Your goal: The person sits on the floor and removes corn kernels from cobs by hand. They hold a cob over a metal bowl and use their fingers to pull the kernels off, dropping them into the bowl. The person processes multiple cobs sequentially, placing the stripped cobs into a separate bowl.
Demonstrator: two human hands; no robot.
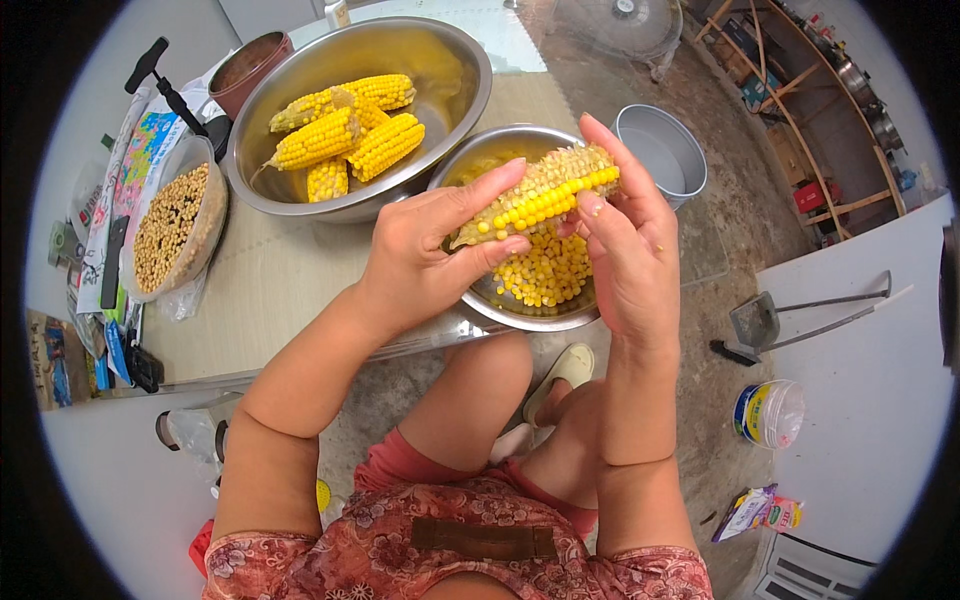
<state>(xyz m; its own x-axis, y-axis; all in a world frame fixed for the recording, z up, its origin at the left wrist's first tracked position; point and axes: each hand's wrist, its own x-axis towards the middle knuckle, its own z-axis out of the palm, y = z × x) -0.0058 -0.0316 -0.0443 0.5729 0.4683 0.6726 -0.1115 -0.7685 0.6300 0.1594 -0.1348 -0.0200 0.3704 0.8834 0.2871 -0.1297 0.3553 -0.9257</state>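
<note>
A partly stripped corn cob (551, 187), with a few rows of yellow kernels left on it, is held between both hands. My left hand (442, 244) grips its husk end at the left, thumb below and fingers above. My right hand (630, 225) holds the other end, the thumb against the kernels and the fingers behind the cob. Beneath is a smaller steel bowl (480, 159) containing loose corn kernels (544, 271). Several whole corn cobs (315, 140) lie in a large steel bowl (450, 56) at the upper left.
A plastic container of soybeans (171, 225) and a black hand pump (174, 97) stand at the table's left. A brown pot (251, 64) is behind them. Right of the smaller bowl is a round metal pan (660, 154). A dustpan (754, 322) and a plastic bucket (771, 414) are farther right.
</note>
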